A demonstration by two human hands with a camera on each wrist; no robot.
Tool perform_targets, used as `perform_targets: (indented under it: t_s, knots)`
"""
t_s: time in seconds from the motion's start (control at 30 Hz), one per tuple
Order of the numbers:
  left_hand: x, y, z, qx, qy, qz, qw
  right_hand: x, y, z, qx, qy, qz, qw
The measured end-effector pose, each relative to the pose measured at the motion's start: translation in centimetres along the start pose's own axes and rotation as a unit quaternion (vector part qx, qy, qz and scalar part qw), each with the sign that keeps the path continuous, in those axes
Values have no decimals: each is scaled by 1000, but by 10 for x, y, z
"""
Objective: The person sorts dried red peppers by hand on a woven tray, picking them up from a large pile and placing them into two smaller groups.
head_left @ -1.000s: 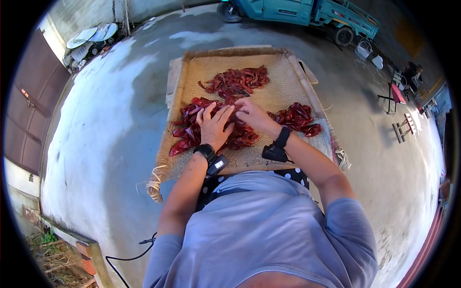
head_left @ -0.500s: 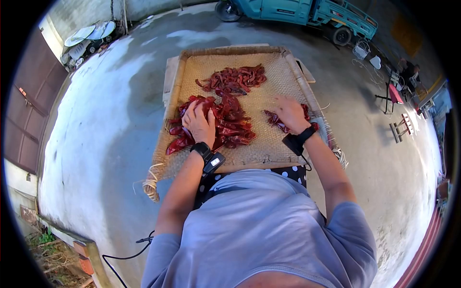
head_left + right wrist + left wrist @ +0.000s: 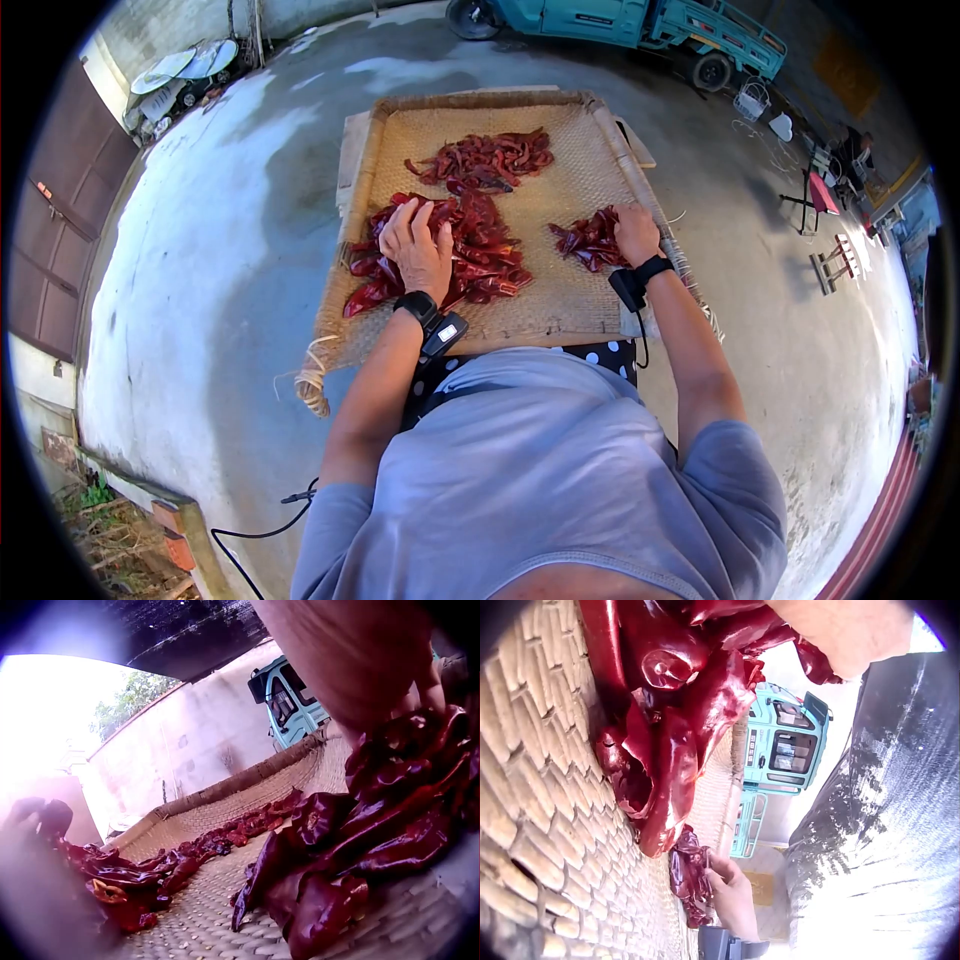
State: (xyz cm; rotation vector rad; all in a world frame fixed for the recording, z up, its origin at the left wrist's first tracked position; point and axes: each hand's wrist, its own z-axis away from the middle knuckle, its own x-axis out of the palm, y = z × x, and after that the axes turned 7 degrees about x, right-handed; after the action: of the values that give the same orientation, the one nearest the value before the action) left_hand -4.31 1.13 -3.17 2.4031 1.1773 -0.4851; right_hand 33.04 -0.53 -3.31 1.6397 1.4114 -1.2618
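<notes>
My left hand (image 3: 415, 250) rests on the left side of a big heap of dried red chili peppers (image 3: 490, 245), fingers spread and gently bent. In the left wrist view, glossy wrinkled peppers (image 3: 675, 765) from this heap lie close below the hand. At the right, my right hand (image 3: 636, 235) reaches down over the right end of a smaller chili heap (image 3: 585, 240). In the right wrist view its fingers (image 3: 429, 686) drop behind the peppers (image 3: 390, 817), which hide the fingertips; I cannot tell whether they grip any.
Both heaps lie on a woven tray (image 3: 575, 305) with a raised rim. Thinner dried chilies (image 3: 485, 158) form a third heap at its far end. A teal three-wheeled truck (image 3: 590, 22) stands beyond. A red-seated chair (image 3: 824, 193) and a small stool (image 3: 838, 265) are at right.
My right hand has left the big heap and moved right, across the small heap to its right end. The left hand has shifted slightly left and stays on the big heap.
</notes>
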Motion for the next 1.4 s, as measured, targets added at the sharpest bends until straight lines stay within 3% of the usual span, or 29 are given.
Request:
perform_targets:
  t_s: [0.1,0.2,0.3,0.4,0.5,0.63,0.77,0.83,0.93,1.0,1.07,1.13,1.23,1.33,1.4]
  knots:
    - [1,0,0,16,-1,8,1000,-15,-17,-2,13,43,-99,994]
    - [-2,3,-3,34,-32,11,999,-26,-48,0,-82,23,-228,970]
    - [-7,8,-4,62,-69,24,995,-48,-104,20,-48,-105,-413,903]
    - [-12,12,-6,81,-112,36,990,-20,-136,25,-98,-129,-509,845]
    - [-12,14,-8,95,-131,46,986,5,-163,27,-77,-205,-615,758]
    - [-12,10,-6,75,-128,79,986,-6,-176,42,21,-342,-595,727]
    - [-7,6,-4,129,-134,58,981,-7,-176,47,21,-324,-604,728]
    - [-7,5,-2,109,-136,50,983,-16,-175,46,33,-333,-603,724]
    - [-4,1,-1,38,-93,11,995,-7,-154,38,-101,-187,-505,836]
    - [-6,4,-3,-34,-40,-31,998,-12,-126,34,-139,-107,-339,924]
    - [0,0,-1,-69,-26,-62,995,-23,-101,33,-136,-41,-189,972]
    - [4,1,-1,-81,-2,-57,995,-38,-81,39,-93,7,-63,994]
    - [-7,3,-4,11,-69,0,998,-27,-45,38,-40,-2,39,998]
    - [-3,3,-1,35,-100,19,994,-19,-19,35,-23,-102,73,992]
    - [-3,5,-2,33,-92,10,995,-10,-9,33,-35,-66,51,996]
